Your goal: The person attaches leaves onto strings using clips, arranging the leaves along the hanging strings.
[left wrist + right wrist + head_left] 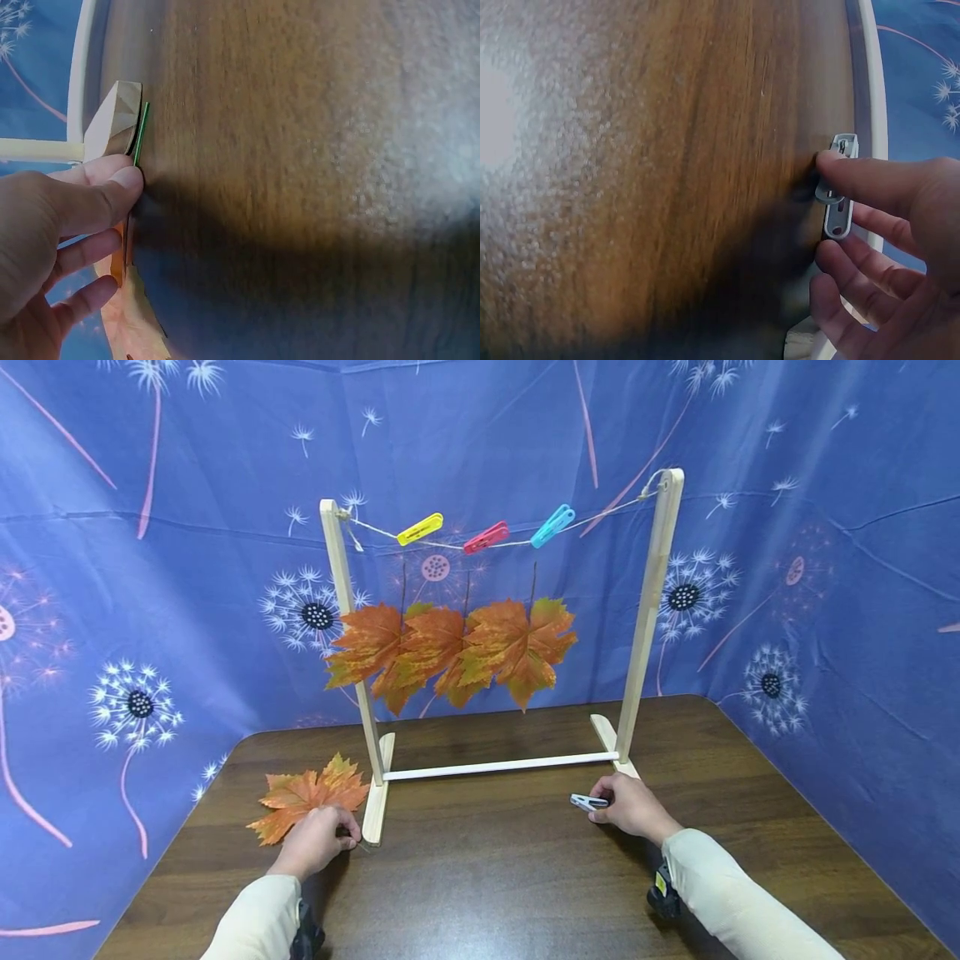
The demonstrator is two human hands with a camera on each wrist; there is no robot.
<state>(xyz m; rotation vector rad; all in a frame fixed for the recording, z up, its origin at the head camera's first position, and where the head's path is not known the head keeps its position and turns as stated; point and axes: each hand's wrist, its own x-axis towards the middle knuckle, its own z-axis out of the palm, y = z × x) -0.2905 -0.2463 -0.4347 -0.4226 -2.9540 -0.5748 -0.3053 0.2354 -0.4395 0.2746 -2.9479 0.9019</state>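
Observation:
At the left of the table, my left hand (317,843) pinches the thin green stem (142,129) of an orange maple leaf (303,795) between thumb and index finger. Most of that leaf lies just beyond the hand, next to the rack's left foot (377,802). On the right, my right hand (636,808) holds a pale grey clothespin (587,802) between thumb and fingers, low over the table. In the right wrist view the thumb covers part of the clothespin (839,219).
A wooden rack (648,610) carries a sagging string (607,512). Yellow (420,529), red (486,537) and blue (552,526) clothespins sit on it, with three orange leaves (517,643) hanging below. A white crossbar (495,767) joins the feet near the brown tabletop (480,877).

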